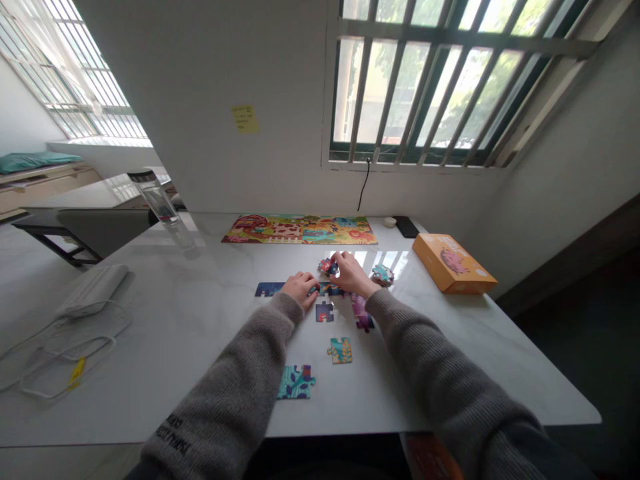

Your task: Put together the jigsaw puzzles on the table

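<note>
My left hand [300,291] rests on a dark blue strip of joined puzzle pieces [269,289], its fingers curled and its thumb close by a dark puzzle piece at the fingertips. Thumb and fingers of my right hand [350,272] pinch a puzzle piece at a small pile of dark and red pieces [326,267]. Part of the strip is hidden under both hands. Just below lies a loose purple piece with red on it [325,312]. Pink-purple pieces [361,312] lie beside my right wrist. Nearer me are a teal and orange piece [341,351] and a teal leaf-patterned piece [297,383].
A finished farm-and-animal puzzle [300,229] lies along the wall. To the right are another pile of pieces [383,275], an orange box [453,263], and a black phone [406,227]. At left stand a clear bottle [159,200] and a white device with cables [95,290].
</note>
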Action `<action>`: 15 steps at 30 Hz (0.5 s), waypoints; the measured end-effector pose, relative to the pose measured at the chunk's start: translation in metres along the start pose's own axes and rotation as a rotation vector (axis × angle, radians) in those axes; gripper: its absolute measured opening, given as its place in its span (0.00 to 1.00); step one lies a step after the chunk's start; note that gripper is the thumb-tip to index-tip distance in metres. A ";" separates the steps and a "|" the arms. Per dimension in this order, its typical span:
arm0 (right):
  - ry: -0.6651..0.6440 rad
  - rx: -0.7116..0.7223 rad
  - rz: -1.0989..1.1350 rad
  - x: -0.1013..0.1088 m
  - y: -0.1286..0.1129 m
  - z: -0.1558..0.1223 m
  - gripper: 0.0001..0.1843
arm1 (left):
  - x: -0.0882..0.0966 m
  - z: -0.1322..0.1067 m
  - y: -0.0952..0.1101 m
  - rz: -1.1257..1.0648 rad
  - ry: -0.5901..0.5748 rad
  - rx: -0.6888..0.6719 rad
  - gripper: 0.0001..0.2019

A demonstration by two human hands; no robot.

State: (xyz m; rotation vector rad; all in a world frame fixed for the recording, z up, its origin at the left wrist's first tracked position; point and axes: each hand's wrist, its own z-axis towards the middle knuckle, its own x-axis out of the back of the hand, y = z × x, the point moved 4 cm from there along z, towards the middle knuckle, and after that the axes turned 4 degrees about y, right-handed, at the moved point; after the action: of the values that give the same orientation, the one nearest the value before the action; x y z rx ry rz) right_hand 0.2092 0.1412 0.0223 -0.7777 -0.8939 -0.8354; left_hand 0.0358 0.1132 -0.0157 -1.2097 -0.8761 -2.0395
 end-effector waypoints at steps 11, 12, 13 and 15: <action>0.179 0.091 0.046 0.041 -0.029 -0.077 0.19 | 0.006 0.006 0.015 -0.769 0.100 0.243 0.13; 0.206 0.092 0.071 0.043 -0.032 -0.080 0.19 | 0.004 0.007 0.017 -0.914 0.087 0.270 0.16; 0.232 0.092 0.095 0.045 -0.034 -0.082 0.19 | 0.002 0.007 0.020 -1.029 0.073 0.287 0.18; 0.271 0.092 0.138 0.047 -0.039 -0.085 0.19 | 0.000 0.008 0.025 -1.183 0.057 0.303 0.22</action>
State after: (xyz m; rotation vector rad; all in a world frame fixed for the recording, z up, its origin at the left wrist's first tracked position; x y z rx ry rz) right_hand 0.2221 0.0382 0.0372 -0.6205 -0.6261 -0.7516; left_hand 0.0591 0.1046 -0.0067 -0.4267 -2.1092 -2.5725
